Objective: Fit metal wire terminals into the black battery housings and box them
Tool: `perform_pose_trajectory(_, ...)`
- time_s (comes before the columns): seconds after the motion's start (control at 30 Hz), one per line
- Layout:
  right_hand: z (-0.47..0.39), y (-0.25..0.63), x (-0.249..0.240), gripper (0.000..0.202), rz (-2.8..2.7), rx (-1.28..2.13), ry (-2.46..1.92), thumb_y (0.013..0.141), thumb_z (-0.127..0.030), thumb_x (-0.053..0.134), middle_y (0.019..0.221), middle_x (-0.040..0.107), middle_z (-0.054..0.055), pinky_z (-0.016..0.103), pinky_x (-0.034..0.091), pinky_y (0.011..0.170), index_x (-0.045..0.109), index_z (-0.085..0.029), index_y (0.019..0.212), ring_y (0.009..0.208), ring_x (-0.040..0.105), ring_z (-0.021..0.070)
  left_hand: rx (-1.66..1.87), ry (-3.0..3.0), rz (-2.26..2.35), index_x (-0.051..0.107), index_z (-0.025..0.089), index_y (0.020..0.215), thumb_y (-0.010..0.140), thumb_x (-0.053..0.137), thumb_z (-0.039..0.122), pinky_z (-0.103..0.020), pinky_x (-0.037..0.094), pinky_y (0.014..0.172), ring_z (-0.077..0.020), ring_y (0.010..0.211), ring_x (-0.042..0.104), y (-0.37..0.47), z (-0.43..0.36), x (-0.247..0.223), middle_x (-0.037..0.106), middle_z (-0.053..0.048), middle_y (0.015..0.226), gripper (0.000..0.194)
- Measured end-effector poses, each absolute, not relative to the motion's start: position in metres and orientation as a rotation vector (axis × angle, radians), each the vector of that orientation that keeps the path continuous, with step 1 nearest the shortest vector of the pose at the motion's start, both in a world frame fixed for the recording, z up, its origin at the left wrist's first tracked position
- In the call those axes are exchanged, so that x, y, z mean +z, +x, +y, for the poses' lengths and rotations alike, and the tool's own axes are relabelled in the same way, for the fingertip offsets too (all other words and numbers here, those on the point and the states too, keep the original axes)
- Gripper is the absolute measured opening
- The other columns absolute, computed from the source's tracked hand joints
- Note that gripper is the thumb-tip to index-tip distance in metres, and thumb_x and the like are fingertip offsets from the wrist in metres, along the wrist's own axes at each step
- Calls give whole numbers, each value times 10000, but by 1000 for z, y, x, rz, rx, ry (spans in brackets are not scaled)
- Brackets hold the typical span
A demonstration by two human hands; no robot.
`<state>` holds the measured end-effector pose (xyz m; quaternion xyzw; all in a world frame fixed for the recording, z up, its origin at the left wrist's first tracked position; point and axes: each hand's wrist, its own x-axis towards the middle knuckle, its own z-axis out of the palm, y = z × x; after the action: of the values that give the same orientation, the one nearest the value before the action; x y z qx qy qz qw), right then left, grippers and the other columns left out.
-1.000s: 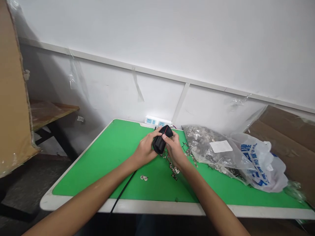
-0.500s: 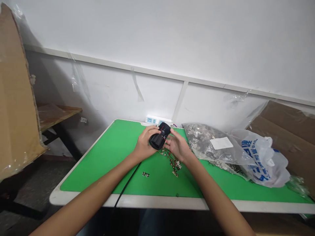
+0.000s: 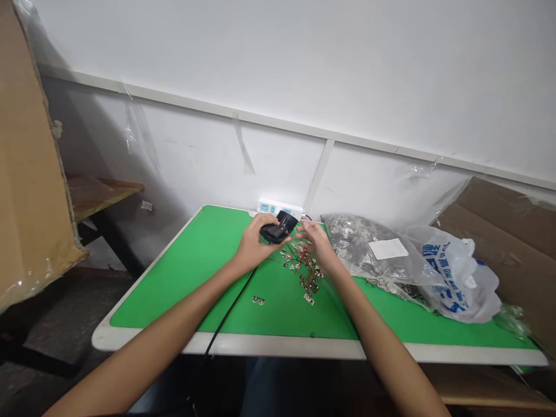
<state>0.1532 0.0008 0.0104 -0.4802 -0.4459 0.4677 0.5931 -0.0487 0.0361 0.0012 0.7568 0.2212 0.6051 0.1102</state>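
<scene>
My left hand (image 3: 256, 240) is closed around a black plastic housing (image 3: 277, 230), which is tilted above the green tabletop. The housing has a hollow inside and a broad oval end; finer detail is too small to make out. Just to its right is my right hand (image 3: 316, 238), its fingers apart and nothing visible in them. Beneath the hands lies a pile of small metal contact plates with red wires (image 3: 309, 277). One separate metal contact piece (image 3: 258, 300) rests nearer the front edge. A black cable (image 3: 230, 310) runs from under my left wrist over the edge.
A white power strip (image 3: 280, 208) sits against the wall behind the housing. On the right are a clear bag of metal parts (image 3: 354, 231), a white plastic bag with blue print (image 3: 460, 278) and a cardboard box (image 3: 499, 214). More cardboard (image 3: 35, 162) stands at left.
My right hand has come away from the housing, to its right. The housing has turned slightly in my left hand, and more of the wired pile shows.
</scene>
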Motion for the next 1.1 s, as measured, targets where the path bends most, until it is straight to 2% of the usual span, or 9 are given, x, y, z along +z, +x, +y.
perform_pose_trajectory(0.2,3,166,9,268,-1485,872,-1273,749,-485,779,804,682,2,341,475,764,705,-236,809,798,611,200,1759,2173,764,629,233,1017,799,884,350,-340,552,833,-193,921,667,-53,37,4,687,-12,992,355)
perform_pose_trajectory(0.37,-1,167,10,124,-1801,718,-1309,766,-350,774,833,717,36,378,449,793,737,-260,690,821,609,236,1747,2155,836,632,232,1029,790,888,349,-341,555,837,-196,923,676,-55,38,1,697,-17,1004,369)
perform_pose_trajectory(0.5,0,166,1,107,-1916,575,-1281,785,-341,812,852,709,45,427,444,902,747,-261,757,879,602,264,1745,2118,895,628,229,1072,794,879,354,-361,571,879,-201,948,690,-53,41,0,702,-30,1040,395)
perform_pose_trajectory(0.6,3,168,-6,65,-2002,395,-1371,871,-296,740,944,708,64,441,428,975,730,-231,875,997,601,282,1726,2044,859,563,229,1170,784,876,348,-370,585,923,-208,1026,715,-51,42,-1,704,-54,1120,510)
perform_pose_trajectory(0.67,4,170,-7,38,-2072,331,-1468,909,-240,688,985,707,79,414,436,955,709,-208,917,1036,597,280,1738,1984,843,505,224,1219,769,877,346,-365,591,929,-214,1054,726,-50,41,0,704,-66,1129,597)
perform_pose_trajectory(0.77,5,172,-5,46,-2146,340,-1557,935,-199,657,971,710,78,359,449,895,674,-193,892,992,609,250,1783,1943,1001,514,211,1203,737,894,386,-337,591,837,-208,930,732,-52,36,6,708,-50,1027,626)
perform_pose_trajectory(0.9,5,171,-3,135,-2185,357,-1546,950,-175,626,918,710,59,331,446,864,627,-204,819,924,616,220,1733,1926,1211,613,208,1081,758,869,489,-293,521,644,-170,691,659,-56,30,15,692,-11,844,499)
perform_pose_trajectory(1.0,6,170,-5,149,-2192,331,-1544,952,-180,598,889,694,57,337,446,851,605,-207,806,898,606,220,1676,1910,1255,633,212,1089,761,857,509,-286,488,612,-163,649,634,-57,28,17,689,-1,798,496)
perform_pose_trajectory(1.1,7,171,-8,227,-2176,300,-1520,1000,-248,514,867,672,69,369,460,870,599,-210,793,893,596,235,1624,1956,1252,627,216,1118,760,855,502,-301,504,640,-168,652,643,-58,30,15,698,-6,814,512)
